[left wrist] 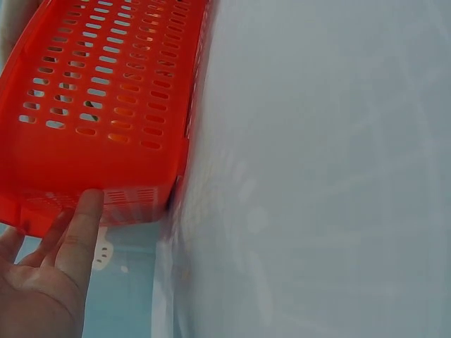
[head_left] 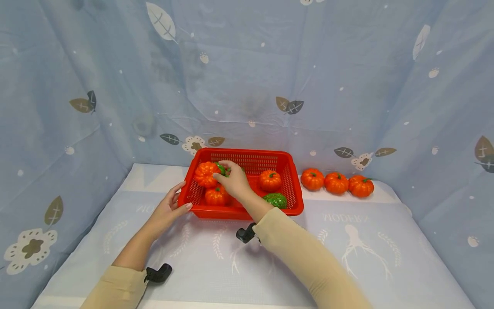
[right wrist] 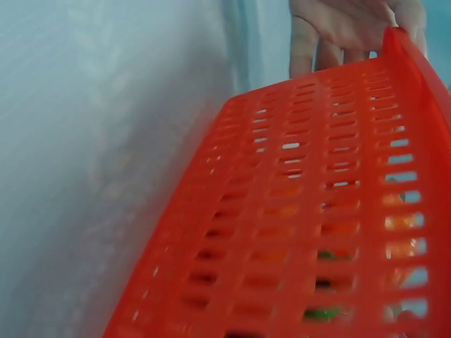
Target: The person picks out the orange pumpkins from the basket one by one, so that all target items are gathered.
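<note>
A red slotted plastic basket [head_left: 252, 151] sits on the table near the back cloth. At its left front corner my left hand [head_left: 164, 216] holds the rim, thumb on top and fingers along the outer wall, as the left wrist view [left wrist: 53, 274] also shows. My right hand [head_left: 237, 183] reaches over the front rim and pinches a small orange pumpkin [head_left: 206, 174] by its green-stemmed side. Below it lies another orange pumpkin [head_left: 216, 196]. Farther right inside are a third pumpkin [head_left: 269, 181] and a green gourd-like piece [head_left: 276, 200]. Something green behind my right hand is mostly hidden.
Three more orange pumpkins stand in a row right of the basket: a near one [head_left: 312, 179], a middle one [head_left: 336, 183] and an outer one [head_left: 360, 186]. A pale printed cloth [head_left: 328, 257] covers the table. Blue patterned curtains [head_left: 247, 77] enclose its back and sides.
</note>
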The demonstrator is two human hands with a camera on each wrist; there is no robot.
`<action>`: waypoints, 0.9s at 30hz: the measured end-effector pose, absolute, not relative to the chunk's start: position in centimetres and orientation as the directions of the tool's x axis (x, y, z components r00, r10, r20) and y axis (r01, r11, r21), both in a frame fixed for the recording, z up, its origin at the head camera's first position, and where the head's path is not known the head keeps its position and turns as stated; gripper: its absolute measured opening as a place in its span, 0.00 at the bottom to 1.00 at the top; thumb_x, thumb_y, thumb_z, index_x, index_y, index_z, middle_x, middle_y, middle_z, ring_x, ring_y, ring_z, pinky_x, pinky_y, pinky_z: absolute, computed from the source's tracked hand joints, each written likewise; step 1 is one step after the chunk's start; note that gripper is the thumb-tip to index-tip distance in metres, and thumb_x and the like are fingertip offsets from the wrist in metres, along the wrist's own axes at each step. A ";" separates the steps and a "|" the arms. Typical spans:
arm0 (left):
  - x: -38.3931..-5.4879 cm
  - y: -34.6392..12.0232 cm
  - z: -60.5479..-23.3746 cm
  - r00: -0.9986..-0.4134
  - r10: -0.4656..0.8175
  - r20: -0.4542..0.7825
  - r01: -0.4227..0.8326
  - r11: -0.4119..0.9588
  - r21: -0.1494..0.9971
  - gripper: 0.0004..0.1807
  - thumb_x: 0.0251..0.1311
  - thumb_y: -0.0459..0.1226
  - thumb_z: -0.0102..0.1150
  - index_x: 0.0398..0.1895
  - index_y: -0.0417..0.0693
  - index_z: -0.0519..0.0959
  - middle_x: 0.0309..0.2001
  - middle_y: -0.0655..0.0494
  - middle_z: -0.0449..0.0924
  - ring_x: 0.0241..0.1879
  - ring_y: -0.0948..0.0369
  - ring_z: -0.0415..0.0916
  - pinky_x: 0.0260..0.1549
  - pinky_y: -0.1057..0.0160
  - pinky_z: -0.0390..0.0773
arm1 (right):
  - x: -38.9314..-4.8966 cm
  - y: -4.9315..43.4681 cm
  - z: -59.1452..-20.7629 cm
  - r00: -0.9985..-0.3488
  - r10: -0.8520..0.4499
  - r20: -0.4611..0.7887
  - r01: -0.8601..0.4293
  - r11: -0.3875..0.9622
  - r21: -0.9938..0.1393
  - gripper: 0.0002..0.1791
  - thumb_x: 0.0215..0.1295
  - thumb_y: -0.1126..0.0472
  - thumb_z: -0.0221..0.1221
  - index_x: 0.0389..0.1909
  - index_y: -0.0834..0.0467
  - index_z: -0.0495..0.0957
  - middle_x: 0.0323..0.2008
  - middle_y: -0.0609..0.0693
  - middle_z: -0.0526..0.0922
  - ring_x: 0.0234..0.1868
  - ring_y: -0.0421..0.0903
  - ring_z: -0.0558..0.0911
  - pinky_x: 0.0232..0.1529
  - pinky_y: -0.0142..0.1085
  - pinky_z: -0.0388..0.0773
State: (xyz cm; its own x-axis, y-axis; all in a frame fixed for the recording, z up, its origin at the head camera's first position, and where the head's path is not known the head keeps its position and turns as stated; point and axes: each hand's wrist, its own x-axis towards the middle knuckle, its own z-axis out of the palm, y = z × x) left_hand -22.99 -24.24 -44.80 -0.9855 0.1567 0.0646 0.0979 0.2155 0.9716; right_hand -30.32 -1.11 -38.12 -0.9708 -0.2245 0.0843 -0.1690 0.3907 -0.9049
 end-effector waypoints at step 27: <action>-23.0 -24.3 -44.9 -0.986 0.154 0.064 0.099 0.233 0.967 0.45 0.67 0.36 0.61 0.81 0.52 0.46 0.71 0.34 0.61 0.67 0.39 0.65 0.54 0.64 0.78 | -31.7 -4.1 -39.3 -0.995 -0.104 -0.010 -0.016 0.244 -0.970 0.21 0.68 0.50 0.65 0.54 0.56 0.74 0.52 0.54 0.76 0.44 0.50 0.76 0.44 0.40 0.78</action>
